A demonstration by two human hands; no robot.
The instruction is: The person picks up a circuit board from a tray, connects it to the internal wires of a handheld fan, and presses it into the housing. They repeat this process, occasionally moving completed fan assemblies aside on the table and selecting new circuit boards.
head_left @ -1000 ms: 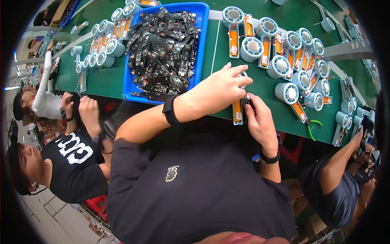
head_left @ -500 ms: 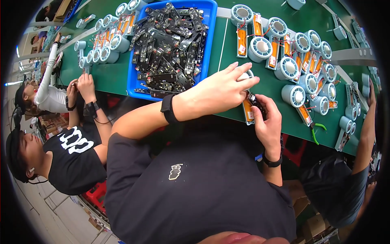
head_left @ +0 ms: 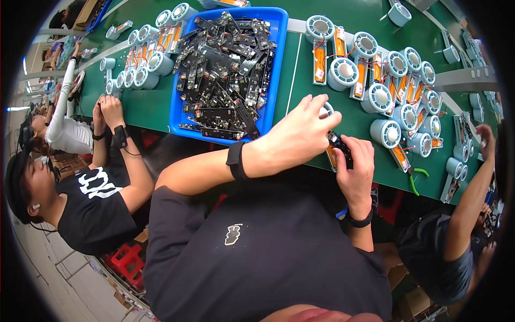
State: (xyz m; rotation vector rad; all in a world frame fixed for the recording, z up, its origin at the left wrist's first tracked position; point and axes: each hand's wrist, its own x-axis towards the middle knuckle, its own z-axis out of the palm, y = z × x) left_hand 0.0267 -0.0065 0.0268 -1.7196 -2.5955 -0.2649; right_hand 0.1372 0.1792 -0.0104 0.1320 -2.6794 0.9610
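My left hand [head_left: 294, 137] curls over the round head [head_left: 325, 110] of a light-blue handheld fan at the table's near edge. Below that head, a strip of the fan's open handle with its orange battery [head_left: 331, 156] shows between my hands; the rest is covered. In my right hand [head_left: 356, 167], thumb and fingers grip a small black circuit board [head_left: 338, 144] held against the fan's handle. Exactly how the board meets the handle is hidden by my fingers.
A blue tray [head_left: 280, 70] heaped with black circuit boards stands left of my hands. Several light-blue fans [head_left: 397, 64] with orange batteries and red wires lie at the right, near green-handled pliers [head_left: 414, 180]. Co-workers sit on both sides; one person's hand [head_left: 487, 140] is at far right.
My left hand's fingers have lifted and bunched slightly over the fan head. My right hand keeps its grip on the board. At far right, the co-worker's hand has come down and nearer.
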